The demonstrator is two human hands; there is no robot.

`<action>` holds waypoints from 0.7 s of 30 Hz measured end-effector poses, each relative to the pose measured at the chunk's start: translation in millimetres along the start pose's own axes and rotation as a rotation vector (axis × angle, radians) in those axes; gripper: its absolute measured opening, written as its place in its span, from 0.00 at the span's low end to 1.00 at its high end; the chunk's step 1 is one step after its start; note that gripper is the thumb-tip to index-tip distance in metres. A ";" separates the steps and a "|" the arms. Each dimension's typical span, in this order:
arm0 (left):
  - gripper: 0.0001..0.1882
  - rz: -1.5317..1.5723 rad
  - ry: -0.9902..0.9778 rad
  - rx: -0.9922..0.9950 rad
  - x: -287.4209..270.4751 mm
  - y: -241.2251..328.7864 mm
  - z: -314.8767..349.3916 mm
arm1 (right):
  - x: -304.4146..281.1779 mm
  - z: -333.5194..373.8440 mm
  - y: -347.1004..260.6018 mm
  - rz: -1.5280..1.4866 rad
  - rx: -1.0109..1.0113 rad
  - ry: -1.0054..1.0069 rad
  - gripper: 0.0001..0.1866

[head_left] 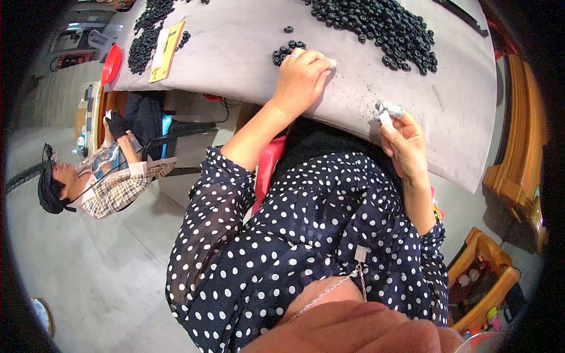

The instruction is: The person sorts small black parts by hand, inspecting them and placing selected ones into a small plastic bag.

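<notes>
My left hand rests on the table with its fingers curled together, beside a small cluster of black rubber-like rings. A pale wrap covers one of its fingertips. Whatever lies beneath those fingers is hidden. At the table's near edge, my right hand pinches a small flat white piece between thumb and fingers. A whitish wrap goes round a finger of that hand, and something dark shows at its tip. Dark crumbs are scattered on the cloth between the two hands.
A large heap of black rings spreads over the far right, and a smaller heap lies far left beside a yellow pad. A red dish sits at the left edge. Another person sits at left, beyond the table.
</notes>
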State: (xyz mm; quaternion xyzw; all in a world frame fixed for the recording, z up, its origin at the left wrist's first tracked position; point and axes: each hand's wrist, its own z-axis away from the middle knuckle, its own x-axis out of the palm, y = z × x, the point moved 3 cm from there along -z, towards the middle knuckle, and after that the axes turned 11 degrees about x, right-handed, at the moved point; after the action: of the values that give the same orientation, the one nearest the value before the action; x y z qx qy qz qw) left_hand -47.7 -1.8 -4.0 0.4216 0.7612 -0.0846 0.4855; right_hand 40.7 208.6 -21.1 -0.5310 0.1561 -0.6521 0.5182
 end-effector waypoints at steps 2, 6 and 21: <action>0.07 -0.061 -0.026 0.049 -0.8 -13.3 -3.6 | -4.1 -0.6 0.6 0.013 -0.017 0.077 0.18; 0.13 -0.167 0.138 -0.082 -17.2 -62.4 -25.3 | -7.6 -2.6 -0.2 -0.016 -0.027 0.068 0.17; 0.09 -0.028 -0.042 0.016 22.3 -17.3 -53.4 | -11.8 -3.1 -4.3 0.048 0.007 0.129 0.16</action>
State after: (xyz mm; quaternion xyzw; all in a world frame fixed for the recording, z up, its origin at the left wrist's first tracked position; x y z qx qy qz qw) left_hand -99.8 28.5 0.5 0.4127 0.7560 -0.1063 0.4968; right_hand 34.7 219.3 -25.3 -0.4823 0.1995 -0.6729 0.5243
